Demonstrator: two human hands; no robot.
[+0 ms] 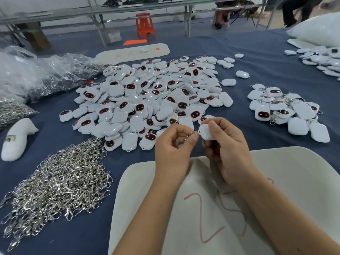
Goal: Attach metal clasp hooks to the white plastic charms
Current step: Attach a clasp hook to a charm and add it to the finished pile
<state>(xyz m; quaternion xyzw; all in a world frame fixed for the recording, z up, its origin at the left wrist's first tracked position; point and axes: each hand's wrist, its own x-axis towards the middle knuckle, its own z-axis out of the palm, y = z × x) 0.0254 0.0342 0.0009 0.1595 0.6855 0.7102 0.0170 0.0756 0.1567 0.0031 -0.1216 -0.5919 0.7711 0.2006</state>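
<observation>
So the right hand [223, 142] has its thumb and fingers curled around one white charm [207, 133], held up just above the near edge of the blue-covered table [257, 57], over the far rim of a pale board with red scribble [276, 162]. The left hand [172, 144] is pinching a metal clasp hook [192, 134] between thumb and fingertips, with its end right at the charm's little corner loop. I can't tell if it's actually through yet. My read is the charm is a light, hard, glossy shell, so it's probably a bit slippery. Gripping it across the flat faces like that looks right, leaving the loop corner sticking out. That loop looks thin, so I wouldn't twist hard on it. The hook is stiff and small, best pinched by its body so the gate end stays free. The big charm heap [156, 92] sits mid-table, loose hooks [60, 183] toward the near-left edge, and what looks like the done pile [287, 109] toward the right edge.
</observation>
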